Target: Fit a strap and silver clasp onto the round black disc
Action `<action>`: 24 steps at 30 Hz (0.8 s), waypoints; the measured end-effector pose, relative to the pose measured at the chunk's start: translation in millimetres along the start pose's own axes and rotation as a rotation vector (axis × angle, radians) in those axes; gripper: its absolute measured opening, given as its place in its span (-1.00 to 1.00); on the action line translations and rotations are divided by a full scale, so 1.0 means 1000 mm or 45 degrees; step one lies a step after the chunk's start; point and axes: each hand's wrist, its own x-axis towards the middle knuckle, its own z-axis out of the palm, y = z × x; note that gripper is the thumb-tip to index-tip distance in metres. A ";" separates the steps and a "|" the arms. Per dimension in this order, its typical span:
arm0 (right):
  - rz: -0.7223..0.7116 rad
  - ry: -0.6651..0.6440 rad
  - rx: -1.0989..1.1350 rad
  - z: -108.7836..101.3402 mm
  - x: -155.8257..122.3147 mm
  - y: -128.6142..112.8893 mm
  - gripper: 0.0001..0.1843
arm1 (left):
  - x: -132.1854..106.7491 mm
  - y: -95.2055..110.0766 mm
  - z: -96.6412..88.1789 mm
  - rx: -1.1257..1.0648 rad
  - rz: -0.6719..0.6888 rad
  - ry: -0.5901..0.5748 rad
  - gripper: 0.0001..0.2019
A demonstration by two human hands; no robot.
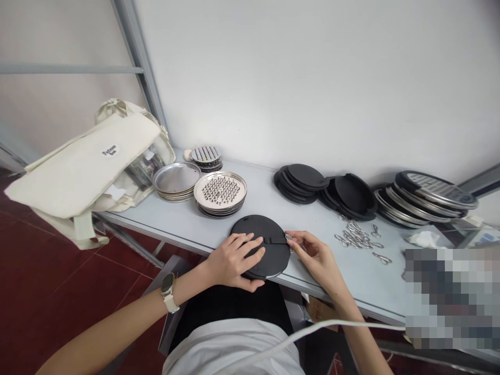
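A round black plastic disc [269,260] lies at the table's front edge, with a raised strip running across its middle to the right rim. My left hand [236,258] holds it from the left, fingers spread over its top and thumb along the near rim. At the right rim, my right hand [312,255] pinches a small metal clip [288,237] between thumb and fingers, against the end of the strip. Part of the clip is hidden by the fingertips. Similar loose metal clips [357,235] lie in a pile to the right.
Behind the disc stand stacked metal grater discs [221,191], plain metal discs [177,178] and smaller patterned discs [205,154]. Black disc stacks [302,177] and black round trays [353,195] sit right of centre. Assembled rounds [433,188] are piled farther right. A cream bag [86,161] overhangs the left end.
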 end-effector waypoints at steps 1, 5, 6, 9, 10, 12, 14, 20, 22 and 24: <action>-0.001 -0.005 -0.003 0.000 0.000 0.000 -0.67 | 0.000 0.000 0.000 0.000 0.002 0.002 -0.42; -0.009 -0.029 -0.008 -0.001 0.000 -0.001 -0.66 | 0.001 0.000 0.000 -0.011 0.002 0.006 -0.42; -0.016 -0.034 -0.003 -0.001 0.000 -0.001 -0.67 | 0.001 0.000 0.000 -0.013 0.002 0.007 -0.41; -0.034 -0.040 0.006 -0.001 0.000 -0.001 -0.68 | 0.001 0.000 0.000 -0.014 0.003 0.012 -0.42; -0.034 -0.040 0.002 -0.001 0.000 -0.001 -0.68 | 0.001 0.000 0.000 -0.012 0.002 0.010 -0.42; -0.033 -0.037 -0.008 -0.001 0.000 -0.002 -0.69 | 0.000 0.000 0.000 -0.010 0.001 0.002 -0.43; -0.033 -0.037 -0.008 -0.001 0.000 -0.002 -0.70 | 0.000 0.000 0.000 -0.007 0.000 -0.006 -0.43; -0.012 -0.042 0.037 0.000 0.000 0.001 -0.73 | 0.001 0.000 0.000 0.002 -0.001 -0.010 -0.43; -0.027 -0.024 0.040 0.001 -0.001 0.001 -0.73 | 0.001 0.000 0.000 -0.001 -0.001 -0.006 -0.43; -0.049 0.008 0.031 0.000 -0.001 0.000 -0.72 | 0.002 0.000 0.000 -0.002 -0.002 0.002 -0.42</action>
